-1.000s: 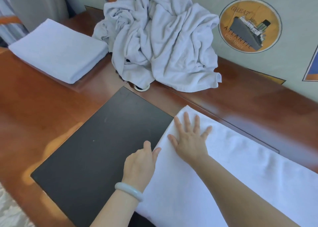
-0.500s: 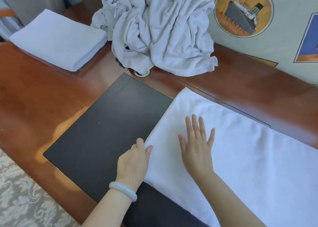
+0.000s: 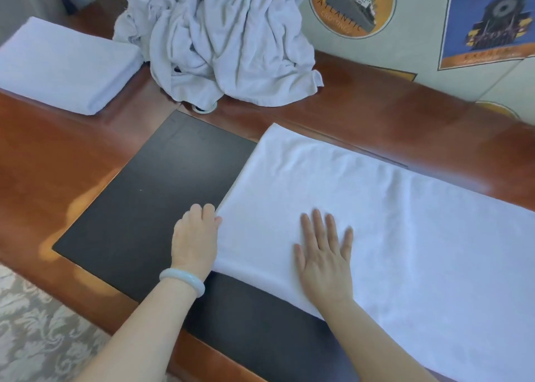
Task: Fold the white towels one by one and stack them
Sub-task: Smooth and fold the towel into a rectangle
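A white towel [image 3: 390, 225] lies spread flat across the black desk pad [image 3: 162, 196] and the wooden desk, running off to the right. My right hand [image 3: 324, 254] rests palm down on it near its front left part, fingers apart. My left hand [image 3: 195, 236], with a pale bangle on the wrist, sits curled at the towel's left edge, fingers touching that edge. A heap of crumpled white towels [image 3: 220, 39] is piled at the back of the desk. A folded white towel [image 3: 63, 63] lies at the back left.
The wooden desk [image 3: 58, 155] has a raised back ledge against a wall with ship and clock posters. A small round white object [image 3: 204, 108] peeks from under the heap. Patterned carpet [image 3: 37, 332] shows below the desk's front edge at lower left.
My right hand has slid back along the towel from its far left corner toward me and to the right. My left hand stays at the towel's left edge. The camera view has shifted right.
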Demonstrator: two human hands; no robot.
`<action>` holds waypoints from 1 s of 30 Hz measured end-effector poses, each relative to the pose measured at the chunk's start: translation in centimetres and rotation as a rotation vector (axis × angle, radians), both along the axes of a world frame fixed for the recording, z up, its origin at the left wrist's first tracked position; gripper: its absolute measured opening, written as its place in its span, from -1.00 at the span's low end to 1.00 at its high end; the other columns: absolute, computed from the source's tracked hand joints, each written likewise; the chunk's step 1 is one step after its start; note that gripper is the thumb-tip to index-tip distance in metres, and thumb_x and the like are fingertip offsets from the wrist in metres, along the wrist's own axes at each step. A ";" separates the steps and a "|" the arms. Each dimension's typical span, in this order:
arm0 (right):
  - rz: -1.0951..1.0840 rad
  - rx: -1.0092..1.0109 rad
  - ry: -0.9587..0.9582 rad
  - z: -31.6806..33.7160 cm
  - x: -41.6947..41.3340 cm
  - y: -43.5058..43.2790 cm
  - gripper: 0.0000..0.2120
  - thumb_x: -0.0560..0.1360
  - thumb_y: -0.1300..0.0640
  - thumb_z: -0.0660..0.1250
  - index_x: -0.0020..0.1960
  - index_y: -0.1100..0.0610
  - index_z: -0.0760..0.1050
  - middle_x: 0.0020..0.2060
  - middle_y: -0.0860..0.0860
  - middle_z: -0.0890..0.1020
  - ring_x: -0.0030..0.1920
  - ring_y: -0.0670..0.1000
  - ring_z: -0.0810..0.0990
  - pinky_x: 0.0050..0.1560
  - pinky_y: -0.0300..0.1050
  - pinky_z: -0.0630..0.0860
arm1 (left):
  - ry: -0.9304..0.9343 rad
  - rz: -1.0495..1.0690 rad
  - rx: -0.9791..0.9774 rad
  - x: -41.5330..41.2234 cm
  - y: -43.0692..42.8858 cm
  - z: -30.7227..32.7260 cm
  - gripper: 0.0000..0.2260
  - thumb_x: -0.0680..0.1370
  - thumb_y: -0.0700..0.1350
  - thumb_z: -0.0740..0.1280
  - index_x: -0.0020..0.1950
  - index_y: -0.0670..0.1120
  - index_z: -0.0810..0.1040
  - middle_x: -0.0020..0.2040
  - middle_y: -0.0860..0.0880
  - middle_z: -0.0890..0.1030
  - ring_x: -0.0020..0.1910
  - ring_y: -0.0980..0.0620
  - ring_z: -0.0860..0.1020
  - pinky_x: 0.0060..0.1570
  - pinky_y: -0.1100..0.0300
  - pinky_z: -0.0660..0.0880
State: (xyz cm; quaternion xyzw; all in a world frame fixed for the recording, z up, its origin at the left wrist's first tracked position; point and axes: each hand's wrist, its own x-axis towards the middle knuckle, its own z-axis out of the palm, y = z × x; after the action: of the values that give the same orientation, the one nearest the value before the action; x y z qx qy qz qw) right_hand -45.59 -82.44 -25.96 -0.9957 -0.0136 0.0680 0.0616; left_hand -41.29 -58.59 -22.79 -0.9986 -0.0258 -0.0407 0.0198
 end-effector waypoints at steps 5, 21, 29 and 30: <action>-0.016 0.075 -0.107 0.6 -0.7 2.0 -0.45 0.65 -0.05 -0.09 0.56 0.17 0.20 0.56 0.10 0.20 0.57 0.14 0.11 0.51 0.31 -0.05 | 0.062 -0.329 -0.102 -2.3 -8.1 -0.7 -0.52 0.61 0.00 0.11 0.49 -0.15 0.32 0.51 -0.16 0.31 0.51 -0.17 0.25 0.45 -0.15 0.24; -0.355 0.113 0.050 1.6 -10.3 -10.9 -0.42 0.66 -0.16 -0.15 0.61 0.04 -0.13 0.59 -0.04 -0.10 0.57 -0.05 -0.21 0.56 0.12 -0.23 | 0.228 -0.264 -0.040 -3.7 -9.4 -2.2 -0.49 0.67 0.04 -0.13 0.62 -0.05 -0.01 0.62 -0.05 -0.06 0.60 -0.07 -0.07 0.52 -0.19 -0.05; -0.459 0.415 -0.136 2.0 -7.8 -14.6 -0.55 0.69 0.21 0.01 0.57 0.21 0.15 0.57 0.08 0.14 0.59 0.02 0.01 0.57 -0.05 -0.13 | 0.251 -0.849 -0.090 -7.3 -27.0 -1.3 -0.47 0.63 0.05 -0.09 0.61 -0.02 0.07 0.62 -0.01 0.01 0.60 -0.03 -0.09 0.51 -0.25 -0.11; -0.484 0.369 -0.146 1.5 -8.6 -16.3 -0.55 0.68 0.21 0.02 0.57 0.22 0.15 0.57 0.09 0.15 0.59 0.05 0.03 0.58 -0.03 -0.12 | 0.284 -0.836 -0.027 -7.0 -27.3 -2.0 -0.46 0.63 0.10 -0.14 0.62 0.05 -0.04 0.63 0.02 -0.09 0.59 -0.02 -0.17 0.48 -0.28 -0.18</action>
State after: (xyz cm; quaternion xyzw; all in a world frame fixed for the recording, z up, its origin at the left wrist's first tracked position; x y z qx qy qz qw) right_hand -54.23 -98.79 -24.51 -0.9442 0.2076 -0.0240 0.2545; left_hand -48.27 -85.92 -24.79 -0.9191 0.3830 0.0927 -0.0083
